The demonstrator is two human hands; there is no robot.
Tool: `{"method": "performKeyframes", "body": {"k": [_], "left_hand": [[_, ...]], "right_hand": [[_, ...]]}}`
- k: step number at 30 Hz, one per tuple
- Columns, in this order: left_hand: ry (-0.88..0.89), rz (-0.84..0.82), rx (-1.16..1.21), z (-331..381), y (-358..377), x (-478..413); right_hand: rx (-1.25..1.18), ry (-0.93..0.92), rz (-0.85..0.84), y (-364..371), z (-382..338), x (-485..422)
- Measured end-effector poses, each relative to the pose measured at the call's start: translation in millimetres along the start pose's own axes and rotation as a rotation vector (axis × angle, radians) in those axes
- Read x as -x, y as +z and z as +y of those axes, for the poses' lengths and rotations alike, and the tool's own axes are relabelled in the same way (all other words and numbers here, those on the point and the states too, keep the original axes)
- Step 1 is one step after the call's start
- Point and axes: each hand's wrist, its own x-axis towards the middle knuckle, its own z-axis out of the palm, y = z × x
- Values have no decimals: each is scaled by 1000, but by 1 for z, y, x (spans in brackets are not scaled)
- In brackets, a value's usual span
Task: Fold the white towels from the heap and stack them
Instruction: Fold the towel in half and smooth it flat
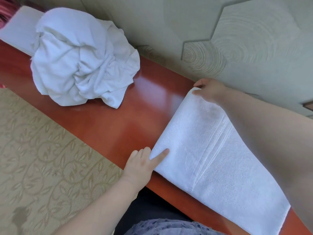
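Note:
A white towel lies folded lengthwise across the reddish wooden table, with a woven band running along it. My left hand pinches its near left corner, thumb on top of the cloth and fingers at the edge. At the far left corner, close to the wall, my right hand pinches the towel between thumb and fingers. A crumpled heap of white towels sits farther left on the table, apart from both hands.
Behind the heap lies a flat white folded piece, partly hidden. A pale patterned wall runs along the table's far edge. Beige patterned carpet lies below the near edge. Bare tabletop separates heap and towel.

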Motion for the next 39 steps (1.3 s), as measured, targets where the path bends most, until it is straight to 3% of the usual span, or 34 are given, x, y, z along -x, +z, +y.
{"method": "performKeyframes", "body": {"k": [3, 6, 8, 11, 13, 16, 18, 22, 25, 30, 32, 35, 39], "left_hand": [[40, -27, -22, -7, -1, 6], [53, 11, -19, -12, -1, 4], [34, 39, 31, -12, -3, 4], [100, 72, 123, -9, -8, 14], [210, 69, 169, 0, -17, 7], [194, -6, 136, 24, -10, -16], [89, -108, 65, 36, -1, -28], [41, -300, -56, 39, 5, -29], [27, -334, -69, 38, -3, -23], [-66, -356, -53, 46, 0, 7], [-69, -350, -41, 47, 0, 11], [-55, -349, -43, 49, -4, 5], [29, -366, -14, 61, -12, -22]], "right_hand": [[112, -46, -58, -5, -11, -3], [35, -90, 15, 6, -10, -2], [176, -147, 113, 16, -6, 7], [481, -383, 362, 41, 4, 37], [582, -548, 343, 65, 14, 62], [734, -480, 64, 95, 28, 83], [766, -419, 17, 97, 32, 81], [807, -324, 17, 90, 17, 65], [780, -268, 32, 94, 11, 73], [788, -669, -103, 124, 46, 144], [787, -685, -115, 121, 51, 142], [824, -588, -77, 105, 45, 121], [756, -329, 73, 71, 60, 101]]}}
